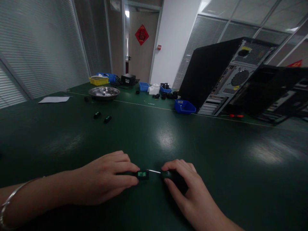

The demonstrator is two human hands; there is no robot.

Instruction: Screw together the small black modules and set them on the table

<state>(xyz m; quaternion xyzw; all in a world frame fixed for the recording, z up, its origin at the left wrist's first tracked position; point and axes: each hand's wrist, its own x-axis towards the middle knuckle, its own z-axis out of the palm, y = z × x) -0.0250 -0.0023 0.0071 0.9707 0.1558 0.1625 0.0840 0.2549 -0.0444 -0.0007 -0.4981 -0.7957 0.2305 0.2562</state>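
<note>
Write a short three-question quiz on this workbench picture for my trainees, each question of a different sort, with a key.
1. True or false: the left hand pinches a small black device with a lit green display.
2. Multiple choice: the thin metal shaft of the tool in the right hand points toward
A. the steel bowl
B. the small black device
C. the computer case
3. Fill in: two more small black devices lie on the green ____.

Key: 1 true; 2 B; 3 table.
</note>
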